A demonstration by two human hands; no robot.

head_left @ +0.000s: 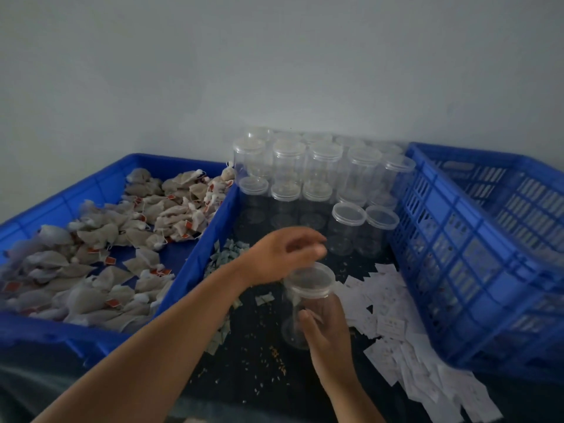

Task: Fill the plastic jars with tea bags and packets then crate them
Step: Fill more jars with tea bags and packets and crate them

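A clear plastic jar (300, 303) stands just below the centre of the frame on a dark table (259, 370), its lid (311, 277) on top. The right hand (328, 328), entering from the bottom edge, wraps its fingers and thumb round the jar's body. The left hand (283, 254), reaching in from the lower left, hangs just above the lid with its fingers bent downward. Blur hides whether they touch the lid.

Behind, at upper centre, stands a cluster of empty jars (320, 178), all lidded. Green-grey packets (227, 254) lie just left of the held jar and white packets (396, 331) spread to its right. On the left, a blue tray (195, 264) holds heaped tea bags (100, 236). On the right stands a blue slatted crate (476, 248). A pale wall (274, 62) fills the upper half.
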